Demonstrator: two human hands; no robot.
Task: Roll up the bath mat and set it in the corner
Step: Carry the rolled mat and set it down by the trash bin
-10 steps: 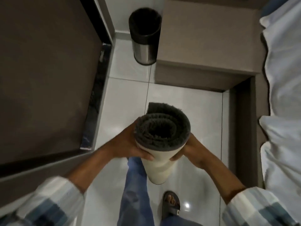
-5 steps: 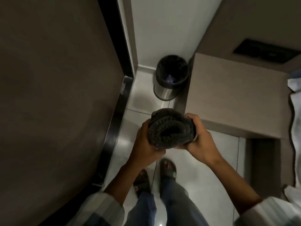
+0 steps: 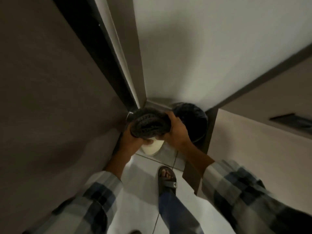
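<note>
The rolled bath mat (image 3: 149,124) stands upright, its dark grey pile spiralled at the top and its cream backing showing at the bottom. Both hands hold it near its top. My left hand (image 3: 135,141) grips its left side, thumb across the cream backing. My right hand (image 3: 177,132) wraps its right side. The roll is down in the floor corner where the brown door on the left meets the white wall. I cannot tell whether its lower end touches the floor.
A round bin with a black liner (image 3: 194,122) stands just right of the roll, against a brown cabinet (image 3: 253,149). The brown door (image 3: 50,98) with its dark frame fills the left. My sandalled foot (image 3: 167,178) is on the white tiled floor (image 3: 140,191) behind the roll.
I have stepped forward and carried the roll from mid-floor into the corner beside the bin, lowering it. Both hands have kept their hold throughout.
</note>
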